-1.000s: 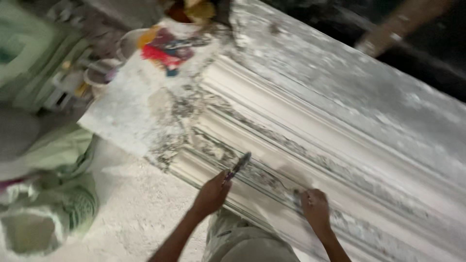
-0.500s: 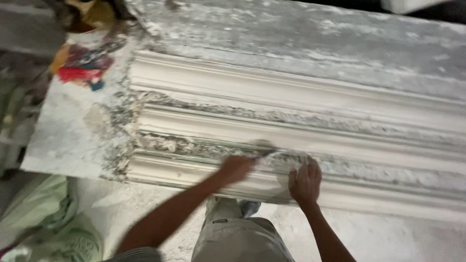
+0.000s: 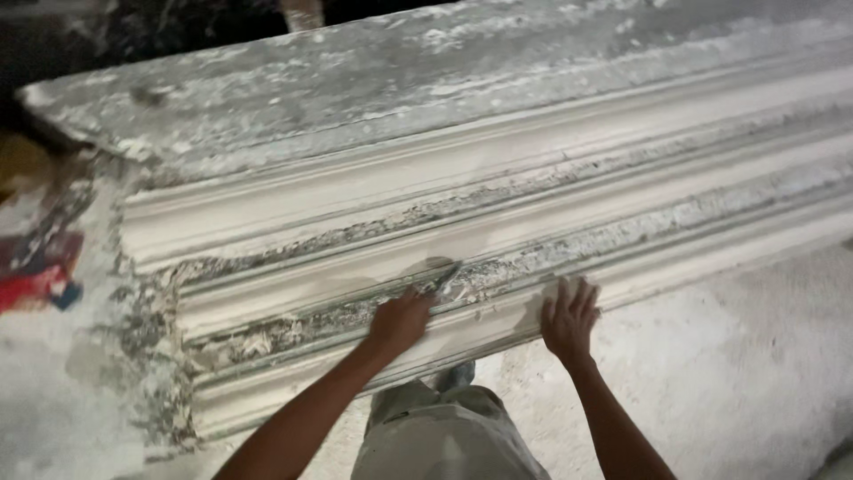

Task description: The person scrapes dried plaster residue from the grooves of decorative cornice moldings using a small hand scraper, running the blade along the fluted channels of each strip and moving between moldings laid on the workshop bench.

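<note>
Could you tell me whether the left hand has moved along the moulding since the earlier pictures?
Cannot tell: the camera swung. The left hand holds its tool in the same groove of the moulding.

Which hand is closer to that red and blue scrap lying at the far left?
Left. The left hand grips a scraping tool on the plaster moulding, nearer the red and blue scrap. The right hand rests flat further right.

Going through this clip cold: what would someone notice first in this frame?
First, the long white plaster moulding, ribbed with stepped profiles, running across the whole view on a plaster-spattered workbench. Next, the two bare hands at its near edge: the left hand holds a small scraping tool in a rough, flaky groove, while the right hand lies flat on the lower edge. At far left, a red and blue scrap stands out.
</note>
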Tool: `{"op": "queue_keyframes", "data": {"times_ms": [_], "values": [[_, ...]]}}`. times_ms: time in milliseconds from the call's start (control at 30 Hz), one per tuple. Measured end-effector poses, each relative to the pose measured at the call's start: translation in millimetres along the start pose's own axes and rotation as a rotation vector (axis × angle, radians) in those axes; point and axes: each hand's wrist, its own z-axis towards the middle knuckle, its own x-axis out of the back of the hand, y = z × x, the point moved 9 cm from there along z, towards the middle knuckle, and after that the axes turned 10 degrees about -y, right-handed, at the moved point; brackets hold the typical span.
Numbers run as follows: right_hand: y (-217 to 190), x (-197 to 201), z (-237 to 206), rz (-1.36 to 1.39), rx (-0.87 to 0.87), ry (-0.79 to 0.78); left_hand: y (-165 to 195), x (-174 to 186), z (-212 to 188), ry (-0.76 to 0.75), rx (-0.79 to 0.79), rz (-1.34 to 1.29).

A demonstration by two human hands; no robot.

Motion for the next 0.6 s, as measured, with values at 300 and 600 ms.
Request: {"op": "queue_keyframes", "data": {"times_ms": [300, 600], "values": [[19.4, 26.5, -6.6, 0.054, 0.096, 0.023, 178.4, -56.7, 148.3, 0.026, -0.121, 0.082], [118.2, 23.1, -31.6, 0.081, 0.131, 0.012, 58.5, -23.3, 45.7, -0.128, 0.103, 0.361]]}}
